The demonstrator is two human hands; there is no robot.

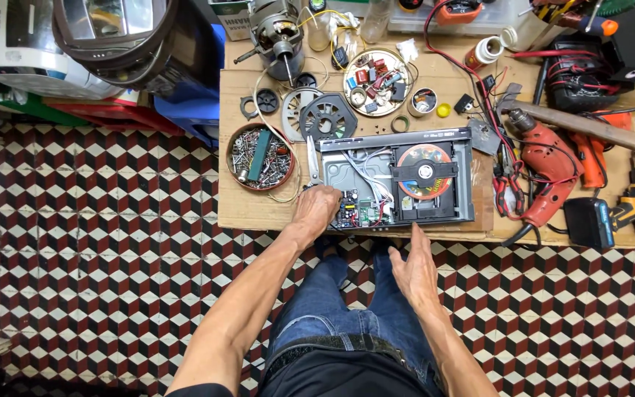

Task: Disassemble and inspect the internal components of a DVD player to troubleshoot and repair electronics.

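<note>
Nearest us, our right hand point(414, 270) hangs flat and released above our knees, just short of the worktop point(259, 209) edge, holding nothing. Beyond it lies the opened disc player point(395, 179), our landmark: our left hand point(316, 208) rests on its near left corner, fingers curled down beside the small circuit board point(354, 212); we cannot tell whether that grip pinches anything. We judge that we are steadying the case while probing the board, and the next move calls for a careful touch among the thin wires. Pliers point(311, 160) lie just left of the player, a bowl of screws point(260, 156) farther left. A red drill point(545, 163) sits to the player's right, and a plate of small parts point(378, 81) lies beyond the player.
</note>
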